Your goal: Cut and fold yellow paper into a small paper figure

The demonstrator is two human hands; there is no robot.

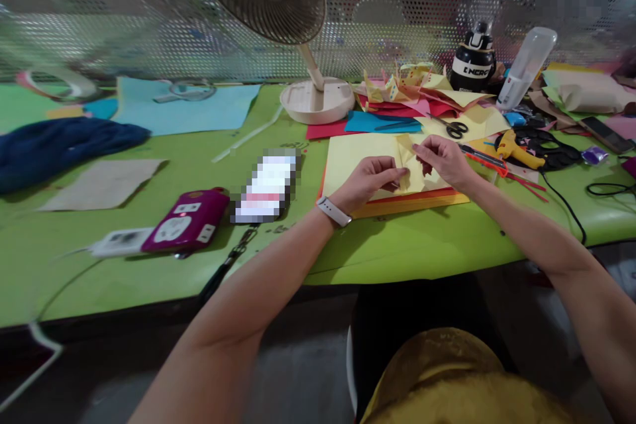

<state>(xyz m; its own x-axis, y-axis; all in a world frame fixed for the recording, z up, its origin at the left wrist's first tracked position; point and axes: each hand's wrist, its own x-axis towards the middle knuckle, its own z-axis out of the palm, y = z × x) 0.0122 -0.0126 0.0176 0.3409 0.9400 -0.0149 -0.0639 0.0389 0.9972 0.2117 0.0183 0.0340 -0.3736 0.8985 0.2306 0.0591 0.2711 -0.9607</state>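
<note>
Both my hands pinch a small folded piece of yellow paper [405, 154] above a stack of coloured paper sheets [348, 152], whose top sheet is pale yellow. My left hand [370, 180], with a light band on the wrist, closes on the paper's lower left part. On its right side, my right hand [444, 158] grips the paper between thumb and fingers. Part of the piece is hidden behind the fingers. Close to my right hand lie black-handled scissors [456, 128] and a red craft knife [484, 160].
A fan [318, 103] stands behind the stack. To the left are a phone [265, 187] and a purple power socket block [186, 220]. A yellow glue gun [519, 150], a black bottle [473, 66] and paper scraps crowd the right. The green table's [397, 252] front edge is near me.
</note>
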